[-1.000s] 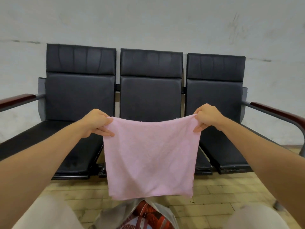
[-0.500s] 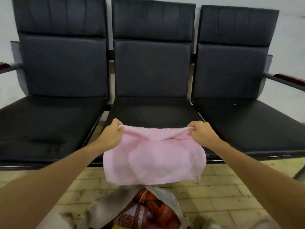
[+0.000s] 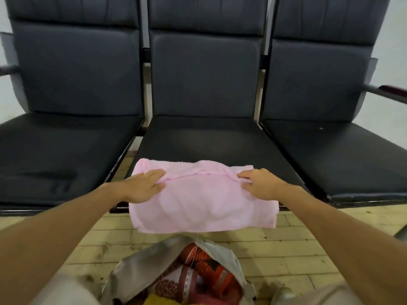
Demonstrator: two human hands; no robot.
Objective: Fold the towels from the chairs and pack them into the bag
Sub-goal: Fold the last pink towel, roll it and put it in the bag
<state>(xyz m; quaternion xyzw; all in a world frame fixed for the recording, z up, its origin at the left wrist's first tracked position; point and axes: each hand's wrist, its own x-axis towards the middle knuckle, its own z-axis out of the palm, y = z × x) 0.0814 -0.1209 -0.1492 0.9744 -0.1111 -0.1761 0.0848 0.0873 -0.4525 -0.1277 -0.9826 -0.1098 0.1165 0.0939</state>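
Two hands are on a pale pink terry towel (image 3: pixel 202 201), which lies across the front edge of the middle seat (image 3: pixel 209 139) in a row of three black padded chairs (image 3: pixel 77 69), its near part sagging over the seat lip toward the floor. The left hand (image 3: pixel 143 186) and right hand (image 3: pixel 261 183) each take one end of a raised fold line. Each grip is a narrow pinch, thumb below and fingers over the cloth, with almost no gap. The towel looks light, soft and limp. It will likely droop wherever it is unsupported and slide off the smooth seat if let go, so it is best held at the two ends of the fold or at the corners, with the span kept taut. Directly below, on the pale yellow tiled floor (image 3: pixel 286 238), stands a grey fabric bag (image 3: pixel 136 267) with its mouth open. A red patterned cloth (image 3: pixel 204 267) already fills much of it, so room looks tight. The bag's floppy rim may fall inward and block the way. A dark red armrest (image 3: pixel 392 91) sits well off to the right.
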